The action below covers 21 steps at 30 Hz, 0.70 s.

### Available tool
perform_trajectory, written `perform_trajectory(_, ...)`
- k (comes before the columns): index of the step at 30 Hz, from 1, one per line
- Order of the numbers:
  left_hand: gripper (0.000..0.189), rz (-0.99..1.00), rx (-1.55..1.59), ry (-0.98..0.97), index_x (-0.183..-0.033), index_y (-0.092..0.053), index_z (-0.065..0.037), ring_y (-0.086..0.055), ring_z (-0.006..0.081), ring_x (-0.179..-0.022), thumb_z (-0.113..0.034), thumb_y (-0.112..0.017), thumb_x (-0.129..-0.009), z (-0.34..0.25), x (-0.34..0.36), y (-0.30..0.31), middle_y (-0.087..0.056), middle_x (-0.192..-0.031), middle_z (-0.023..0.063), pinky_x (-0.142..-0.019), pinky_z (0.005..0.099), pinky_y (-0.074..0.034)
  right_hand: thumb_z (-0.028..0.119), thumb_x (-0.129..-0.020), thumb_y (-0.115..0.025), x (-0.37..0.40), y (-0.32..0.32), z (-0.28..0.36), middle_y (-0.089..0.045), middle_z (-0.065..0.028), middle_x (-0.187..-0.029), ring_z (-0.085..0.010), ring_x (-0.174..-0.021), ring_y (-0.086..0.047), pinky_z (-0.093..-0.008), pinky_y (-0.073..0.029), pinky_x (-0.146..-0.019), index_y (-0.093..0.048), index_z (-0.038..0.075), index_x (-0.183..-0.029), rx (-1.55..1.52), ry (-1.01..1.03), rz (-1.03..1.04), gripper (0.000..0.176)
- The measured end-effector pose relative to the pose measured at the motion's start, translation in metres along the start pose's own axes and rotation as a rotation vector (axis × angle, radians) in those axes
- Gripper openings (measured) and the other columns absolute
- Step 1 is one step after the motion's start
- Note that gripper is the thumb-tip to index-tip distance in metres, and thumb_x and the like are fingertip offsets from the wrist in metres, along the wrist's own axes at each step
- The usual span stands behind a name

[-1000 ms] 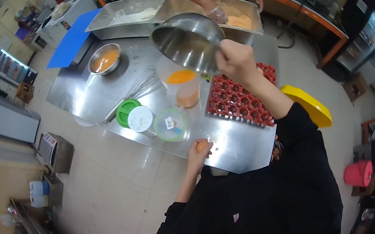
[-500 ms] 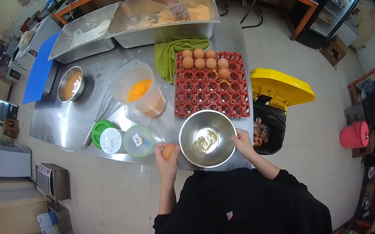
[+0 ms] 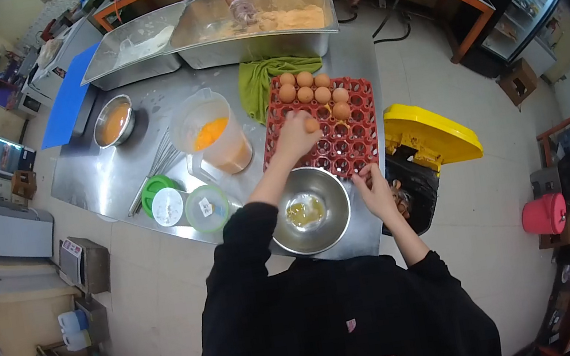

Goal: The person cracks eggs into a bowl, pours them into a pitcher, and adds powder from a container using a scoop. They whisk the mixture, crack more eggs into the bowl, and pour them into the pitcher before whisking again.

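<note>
Red egg tray [image 3: 339, 148], left hand [image 3: 293, 140] grip clamped on egg [image 3: 310, 125], right hand [image 3: 375, 191] beside steel bowl [image 3: 287, 240], grip unclear

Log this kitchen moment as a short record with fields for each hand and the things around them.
left hand: stretched over the red plastic egg tray, fingers on a brown egg
right hand: beside the right rim of the round steel bowl; grip unclear
bowl contents: yellow egg liquid
tray contents: eggs only in the far rows
clear plastic jug: orange liquid, left of the tray
yellow-lidded bin: right of the tray
co-worker's gloved hand: in a crumb-filled steel pan
</note>
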<state>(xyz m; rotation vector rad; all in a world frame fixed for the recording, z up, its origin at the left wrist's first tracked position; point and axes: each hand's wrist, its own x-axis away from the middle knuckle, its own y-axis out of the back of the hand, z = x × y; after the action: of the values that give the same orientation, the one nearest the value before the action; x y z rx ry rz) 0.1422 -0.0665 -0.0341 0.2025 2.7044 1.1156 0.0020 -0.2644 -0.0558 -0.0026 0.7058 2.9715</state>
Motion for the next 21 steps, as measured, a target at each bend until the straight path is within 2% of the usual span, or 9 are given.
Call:
perform_trajectory(3, 0.041, 0.099, -0.137, -0.005, -0.096, -0.054, -0.002, -0.057, 0.0388, -0.094, -0.027, -0.072, -0.068, -0.004, -0.019, -0.033, -0.051, -0.103, 0.0211, -0.080, 0.0470, -0.048, 0.019, -0.086, -0.061, 0.008, 0.002, -0.001, -0.055, -0.0047, -0.073, -0.0128, -0.066, -0.053, -0.0268, -0.045, -0.061, -0.049, 0.003, -0.094, -0.074, 0.046, -0.005, 0.022)
perform_trajectory(6, 0.045, 0.149, -0.153, 0.063, -0.096, -0.054, -0.002, -0.058, 0.0376, -0.093, -0.031, -0.073, -0.067, -0.009, -0.024, -0.041, -0.052, -0.103, 0.0203, -0.080, 0.0458, -0.048, 0.019, -0.089, -0.057, 0.015, 0.017, -0.021, -0.056, -0.0076, -0.081, -0.0135, -0.071, -0.055, -0.0253, -0.045, -0.064, -0.053, 0.001, -0.108, -0.079, 0.011, -0.011, 0.026)
perform_trajectory(10, 0.037, -0.133, 0.005, -0.002, -0.083, -0.056, -0.001, -0.060, 0.0307, -0.079, -0.031, -0.073, -0.071, -0.007, -0.029, -0.015, -0.060, -0.089, 0.0168, -0.070, 0.0389, -0.048, 0.019, -0.092, -0.053, 0.010, 0.034, -0.019, -0.059, -0.0095, -0.093, -0.0143, -0.076, -0.058, -0.0247, -0.047, -0.064, -0.053, 0.000, -0.117, -0.358, -0.139, 0.043, 0.031)
perform_trajectory(11, 0.032, -0.326, 0.123, 0.006, -0.080, -0.057, -0.001, -0.060, 0.0294, -0.079, -0.030, -0.070, -0.075, 0.010, -0.044, -0.013, -0.060, -0.084, 0.0160, -0.069, 0.0384, -0.047, 0.019, -0.093, -0.053, 0.006, 0.038, -0.014, -0.060, -0.0094, -0.095, -0.0141, -0.077, -0.058, -0.0246, -0.047, -0.064, -0.053, 0.000, -0.117, -0.465, -0.191, 0.064, 0.031)
perform_trajectory(12, 0.027, -0.447, 0.161, 0.056, -0.087, -0.057, -0.002, -0.057, 0.0339, -0.085, -0.028, -0.061, -0.079, 0.030, -0.058, -0.009, -0.060, -0.082, 0.0173, -0.074, 0.0438, -0.044, 0.019, -0.093, -0.052, 0.004, 0.039, -0.012, -0.061, -0.0088, -0.099, -0.0130, -0.076, -0.060, -0.0238, -0.048, -0.063, -0.052, 0.000, -0.118, -0.475, -0.199, 0.063, 0.032)
perform_trajectory(14, 0.030, -0.723, -0.247, 0.150, -0.098, -0.058, -0.001, -0.052, 0.0372, -0.098, -0.026, -0.058, -0.081, 0.089, -0.089, -0.018, -0.057, -0.103, 0.0189, -0.079, 0.0458, -0.042, 0.018, -0.094, -0.050, 0.007, 0.039, -0.010, -0.061, -0.0088, -0.100, -0.0136, -0.075, -0.060, -0.0246, -0.048, -0.063, -0.052, 0.000, -0.117, -0.425, -0.163, 0.097, 0.029)
perform_trajectory(16, 0.034, -0.600, -0.353, 0.577, -0.104, -0.057, 0.000, -0.048, 0.0354, -0.105, -0.026, -0.059, -0.081, 0.125, -0.109, -0.027, -0.054, -0.111, 0.0189, -0.083, 0.0464, -0.040, 0.017, -0.094, -0.051, 0.007, 0.038, -0.007, -0.061, -0.0087, -0.099, -0.0127, -0.072, -0.061, -0.0242, -0.048, -0.062, -0.052, 0.000, -0.117, -0.394, -0.141, 0.126, 0.030)
perform_trajectory(19, 0.035, -0.427, -0.371, 0.629, -0.109, -0.055, 0.002, -0.047, 0.0338, -0.107, -0.022, -0.055, -0.083, 0.146, -0.110, -0.026, -0.056, -0.106, 0.0173, -0.086, 0.0452, -0.040, 0.015, -0.092, -0.054, 0.016, 0.041, 0.003, -0.062, -0.0092, -0.097, -0.0120, -0.071, -0.061, -0.0233, -0.048, -0.062, -0.051, 0.000, -0.116, -0.395, -0.146, 0.173, 0.029)
perform_trajectory(21, 0.031, -0.273, -0.495, 0.546, -0.105, -0.056, 0.002, -0.050, 0.0350, -0.104, -0.023, -0.050, -0.087, 0.149, -0.111, -0.017, -0.058, -0.101, 0.0180, -0.085, 0.0448, -0.042, 0.014, -0.091, -0.055, 0.016, 0.049, 0.004, -0.062, -0.0090, -0.097, -0.0116, -0.070, -0.061, -0.0229, -0.048, -0.062, -0.053, 0.001, -0.113, -0.369, -0.168, 0.171, 0.026)
